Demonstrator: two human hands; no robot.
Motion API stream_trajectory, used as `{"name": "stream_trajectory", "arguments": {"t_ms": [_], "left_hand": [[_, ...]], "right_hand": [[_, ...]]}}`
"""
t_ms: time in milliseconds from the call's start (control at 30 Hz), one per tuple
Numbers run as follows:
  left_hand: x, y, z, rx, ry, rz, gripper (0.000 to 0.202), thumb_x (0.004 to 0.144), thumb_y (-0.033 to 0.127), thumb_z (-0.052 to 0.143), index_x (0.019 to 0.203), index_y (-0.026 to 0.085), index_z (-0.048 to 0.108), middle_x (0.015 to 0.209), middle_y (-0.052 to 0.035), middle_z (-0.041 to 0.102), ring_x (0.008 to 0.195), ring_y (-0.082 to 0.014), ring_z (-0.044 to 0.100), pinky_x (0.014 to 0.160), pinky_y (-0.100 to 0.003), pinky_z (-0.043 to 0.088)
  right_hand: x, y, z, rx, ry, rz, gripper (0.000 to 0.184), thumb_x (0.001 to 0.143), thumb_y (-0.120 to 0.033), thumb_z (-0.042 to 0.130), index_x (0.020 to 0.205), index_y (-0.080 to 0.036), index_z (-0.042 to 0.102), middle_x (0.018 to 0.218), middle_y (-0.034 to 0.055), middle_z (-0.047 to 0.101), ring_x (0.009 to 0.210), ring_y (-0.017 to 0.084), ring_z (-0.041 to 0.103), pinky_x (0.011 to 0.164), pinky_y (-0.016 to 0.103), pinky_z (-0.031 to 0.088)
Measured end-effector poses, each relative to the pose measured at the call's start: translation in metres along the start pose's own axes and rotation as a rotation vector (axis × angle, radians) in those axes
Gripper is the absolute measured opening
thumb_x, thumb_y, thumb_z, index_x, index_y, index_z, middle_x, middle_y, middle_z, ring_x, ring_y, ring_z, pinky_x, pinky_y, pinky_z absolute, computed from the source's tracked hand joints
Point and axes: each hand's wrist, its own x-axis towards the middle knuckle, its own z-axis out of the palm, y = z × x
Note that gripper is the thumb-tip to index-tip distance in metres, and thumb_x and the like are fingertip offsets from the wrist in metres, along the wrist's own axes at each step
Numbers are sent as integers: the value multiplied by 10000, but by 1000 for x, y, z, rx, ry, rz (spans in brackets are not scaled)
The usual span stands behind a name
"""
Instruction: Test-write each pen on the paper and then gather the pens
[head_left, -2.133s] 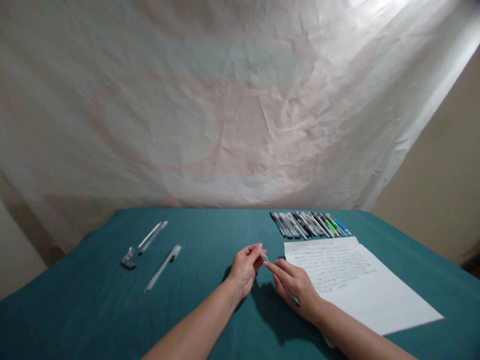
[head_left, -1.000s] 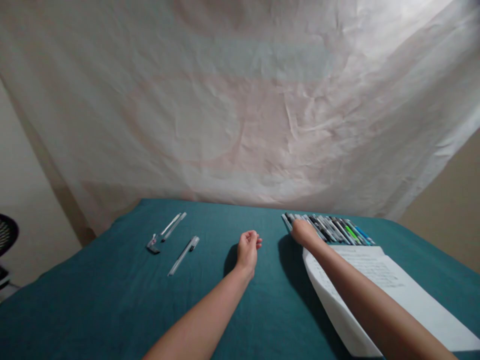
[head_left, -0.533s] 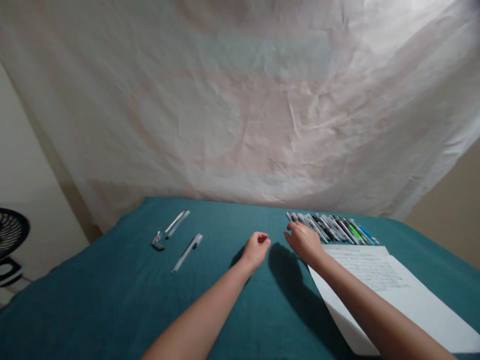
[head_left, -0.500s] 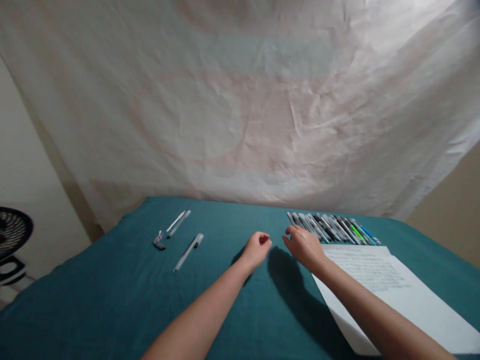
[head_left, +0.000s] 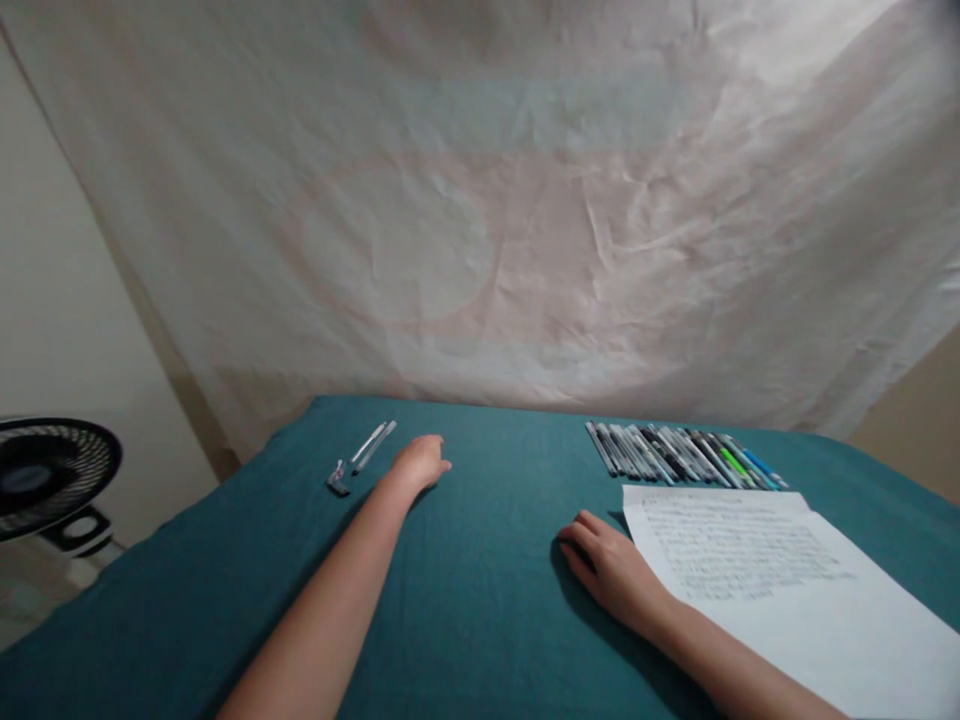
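Note:
My left hand (head_left: 422, 462) reaches over the far left part of the table, just right of two slim clear pens (head_left: 373, 447). Its thumb points right, while most of its fingers are hidden behind the back of the hand. The third clear pen is out of sight, where my left hand and forearm cover the cloth. My right hand (head_left: 606, 568) is low over the cloth at the left edge of the written paper (head_left: 742, 560). Its fingers are loosely bent and apart, with nothing visible in them.
A small dark item with a clear part (head_left: 338, 480) lies near the two pens. Several pens and markers (head_left: 682, 455) form a row behind the paper. Green cloth (head_left: 480, 620) covers the table. A fan (head_left: 56, 480) stands at the left, and a pale sheet (head_left: 540, 220) hangs behind.
My left hand has moved left and away from my right hand, toward the clear pens. My right hand has come back nearer to me, away from the pen row. The view has shifted slightly left.

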Motion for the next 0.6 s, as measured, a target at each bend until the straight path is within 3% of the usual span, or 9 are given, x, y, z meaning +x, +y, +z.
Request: {"name": "stream_trajectory", "arguments": {"t_ms": [167, 333, 467, 600], "left_hand": [[-23, -32, -6, 199, -10, 5, 342, 654, 209, 616, 987, 131, 602, 1102, -182, 558, 1051, -298, 500, 903, -352, 313], [-47, -50, 8, 330, -46, 136, 474, 820, 292, 397, 1276, 165, 368, 1349, -141, 339, 1229, -242, 326, 980, -352, 250], [-53, -64, 19, 389, -78, 198, 455, 840, 183, 270, 1277, 114, 375, 1373, -138, 297, 1238, -216, 314, 999, -334, 252], [-56, -63, 27, 322, -78, 247, 558, 742, 17, 256, 1273, 129, 386, 1395, -82, 265, 1252, -166, 290, 1019, -304, 234]], "right_hand": [[-1, 1, 0, 30, 42, -19, 184, 834, -192, 398, 904, -190, 568, 823, 49, 513, 740, 153, 538, 671, 273, 448], [-2, 0, -2, 26, 24, 0, 192, 835, -194, 390, 905, -189, 568, 827, 52, 513, 745, 155, 537, 683, 273, 444], [-2, 1, -2, 25, -4, 12, 193, 832, -180, 390, 916, -194, 563, 834, 54, 511, 760, 161, 531, 698, 278, 438], [-3, 3, -1, 25, 1, 18, 190, 828, -179, 396, 918, -200, 562, 830, 52, 506, 760, 163, 531, 700, 278, 437]]}}
